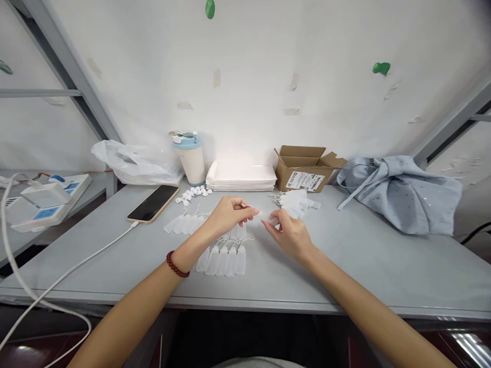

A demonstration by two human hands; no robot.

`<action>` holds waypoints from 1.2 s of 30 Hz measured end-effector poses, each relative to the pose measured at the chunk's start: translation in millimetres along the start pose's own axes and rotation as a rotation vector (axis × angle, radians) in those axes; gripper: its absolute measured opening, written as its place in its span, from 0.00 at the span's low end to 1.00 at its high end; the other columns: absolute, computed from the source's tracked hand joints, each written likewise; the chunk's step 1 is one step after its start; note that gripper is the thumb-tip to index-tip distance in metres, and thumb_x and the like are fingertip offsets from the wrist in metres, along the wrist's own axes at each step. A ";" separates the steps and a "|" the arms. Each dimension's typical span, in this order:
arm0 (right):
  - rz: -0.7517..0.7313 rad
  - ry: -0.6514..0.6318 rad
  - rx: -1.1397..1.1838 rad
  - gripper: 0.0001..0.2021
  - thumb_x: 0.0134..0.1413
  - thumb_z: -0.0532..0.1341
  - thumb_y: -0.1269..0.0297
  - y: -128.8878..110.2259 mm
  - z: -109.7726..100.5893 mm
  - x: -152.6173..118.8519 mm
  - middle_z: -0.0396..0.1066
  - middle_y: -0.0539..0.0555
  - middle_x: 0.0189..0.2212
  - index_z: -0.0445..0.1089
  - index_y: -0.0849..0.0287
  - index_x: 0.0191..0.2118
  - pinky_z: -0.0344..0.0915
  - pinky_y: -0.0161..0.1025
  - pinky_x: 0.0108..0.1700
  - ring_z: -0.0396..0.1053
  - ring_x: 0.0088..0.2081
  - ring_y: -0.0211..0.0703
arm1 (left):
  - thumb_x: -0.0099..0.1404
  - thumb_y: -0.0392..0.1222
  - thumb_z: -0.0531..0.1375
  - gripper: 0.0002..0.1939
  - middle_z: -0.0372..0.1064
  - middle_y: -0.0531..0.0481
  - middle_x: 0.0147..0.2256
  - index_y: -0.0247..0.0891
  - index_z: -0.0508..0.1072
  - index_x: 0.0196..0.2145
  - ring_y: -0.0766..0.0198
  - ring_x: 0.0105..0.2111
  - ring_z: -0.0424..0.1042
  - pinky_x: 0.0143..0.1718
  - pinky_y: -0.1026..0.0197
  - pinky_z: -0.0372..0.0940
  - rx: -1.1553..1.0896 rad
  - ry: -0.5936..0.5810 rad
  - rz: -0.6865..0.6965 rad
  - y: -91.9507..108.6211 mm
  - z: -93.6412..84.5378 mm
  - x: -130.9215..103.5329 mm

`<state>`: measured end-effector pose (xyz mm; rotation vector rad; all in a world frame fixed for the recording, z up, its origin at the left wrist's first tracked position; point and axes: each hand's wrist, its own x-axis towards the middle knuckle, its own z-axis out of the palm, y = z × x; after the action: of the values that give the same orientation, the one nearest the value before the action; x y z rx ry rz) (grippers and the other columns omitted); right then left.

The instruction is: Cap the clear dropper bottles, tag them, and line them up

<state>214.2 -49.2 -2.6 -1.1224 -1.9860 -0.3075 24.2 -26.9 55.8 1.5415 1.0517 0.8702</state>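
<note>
My right hand [287,232] pinches a small translucent plastic bottle [268,219] between thumb and fingers, above the table. Facing it, my left hand [232,214] is closed, thumb and fingertips pressed together at the bottle's near end. A bit of white shows between those fingers, too small to name. Beneath and beside my left wrist lie rows of similar bottles [225,261] with thin white cords at their tops; another row [184,224] is partly covered by the forearm. Past my right hand is a loose heap of bottles [293,202], also with cords.
Small white caps [192,194] lie in front of a blue-lidded cup [192,161]. Along the wall are a plastic bag [134,163], a white stack [241,178], an open cardboard box [305,171] and a grey-blue cloth bag [406,197]. A charging phone [154,203] lies at left.
</note>
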 end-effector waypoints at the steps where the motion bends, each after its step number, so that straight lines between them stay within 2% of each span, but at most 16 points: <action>1: -0.027 0.017 -0.027 0.04 0.57 0.55 0.65 0.6 0.1 -0.2 0.70 0.51 0.19 0.60 0.58 0.32 0.53 0.33 0.19 0.63 0.17 0.36 | 0.51 0.48 0.65 0.14 0.69 0.51 0.23 0.33 0.71 0.23 0.70 0.22 0.63 0.26 0.64 0.60 -0.011 -0.010 -0.021 0.8 -0.2 -0.2; 5: -0.084 0.071 -0.074 0.03 0.56 0.55 0.67 1.3 0.9 -1.4 0.70 0.51 0.19 0.60 0.58 0.31 0.51 0.33 0.18 0.64 0.18 0.37 | 0.50 0.48 0.67 0.14 0.69 0.51 0.24 0.33 0.72 0.24 0.70 0.22 0.64 0.28 0.63 0.61 -0.069 -0.047 -0.071 3.6 -1.1 -1.5; 8: -0.028 0.060 -0.006 0.06 0.56 0.56 0.65 -1.9 1.7 -2.9 0.68 0.50 0.18 0.59 0.57 0.30 0.52 0.33 0.18 0.62 0.17 0.35 | 0.50 0.47 0.67 0.14 0.69 0.51 0.25 0.32 0.73 0.25 0.70 0.23 0.65 0.30 0.63 0.62 -0.100 -0.074 -0.052 3.4 -2.0 -1.9; 14: 0.310 -0.124 0.386 0.11 0.52 0.60 0.58 -15.8 -6.9 1.0 0.63 0.46 0.17 0.57 0.56 0.29 0.57 0.33 0.20 0.61 0.17 0.35 | 0.51 0.46 0.67 0.12 0.69 0.51 0.26 0.33 0.74 0.27 0.70 0.24 0.64 0.30 0.63 0.61 -0.067 -0.109 0.059 1.0 -4.1 -1.4; 17: 0.532 -0.269 0.667 0.14 0.47 0.64 0.54 -20.4 -15.1 7.8 0.64 0.46 0.17 0.61 0.57 0.30 0.60 0.34 0.20 0.65 0.18 0.37 | 0.53 0.46 0.65 0.12 0.70 0.51 0.28 0.34 0.74 0.28 0.70 0.24 0.64 0.29 0.63 0.61 -0.024 -0.124 0.108 1.2 -4.5 -1.8; 20: 0.640 -0.432 0.867 0.16 0.45 0.65 0.51 -22.1 -23.0 14.8 0.69 0.50 0.22 0.68 0.60 0.31 0.61 0.34 0.21 0.68 0.20 0.38 | 0.54 0.46 0.65 0.11 0.70 0.50 0.31 0.34 0.74 0.28 0.70 0.25 0.64 0.30 0.63 0.62 -0.015 -0.144 0.134 2.5 -4.4 -2.6; 25: 0.617 -0.630 1.140 0.19 0.53 0.58 0.49 -20.8 -32.8 23.1 0.73 0.56 0.30 0.70 0.63 0.37 0.63 0.32 0.22 0.72 0.25 0.39 | 0.54 0.45 0.64 0.11 0.70 0.50 0.29 0.35 0.75 0.31 0.67 0.27 0.66 0.30 0.63 0.62 0.033 -0.191 0.125 4.3 -5.7 -3.2; 28: 0.592 -0.712 1.244 0.19 0.57 0.55 0.49 -18.2 -34.2 24.3 0.71 0.55 0.30 0.69 0.63 0.37 0.64 0.33 0.24 0.71 0.25 0.37 | 0.54 0.47 0.64 0.12 0.69 0.50 0.26 0.35 0.75 0.31 0.66 0.27 0.66 0.29 0.63 0.62 0.050 -0.203 0.110 3.9 -5.2 -3.1; 32: 0.565 -0.635 1.211 0.14 0.58 0.55 0.53 -17.0 -29.6 21.0 0.65 0.50 0.27 0.67 0.62 0.36 0.64 0.34 0.26 0.64 0.24 0.34 | 0.55 0.48 0.63 0.12 0.69 0.51 0.24 0.35 0.74 0.29 0.67 0.26 0.66 0.29 0.64 0.61 0.072 -0.181 0.121 3.7 -0.9 -3.0; 36: 0.505 -0.536 0.970 0.12 0.59 0.53 0.57 -19.6 -22.7 15.9 0.64 0.48 0.24 0.65 0.61 0.36 0.62 0.34 0.27 0.62 0.23 0.34 | 0.56 0.48 0.61 0.13 0.66 0.53 0.19 0.34 0.73 0.25 0.68 0.23 0.65 0.27 0.64 0.60 0.123 -0.101 0.097 2.0 4.1 -2.2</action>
<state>206.3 -63.5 27.2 -1.0201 -1.7948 1.2013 27.6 -30.5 56.9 1.7339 0.9792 0.7968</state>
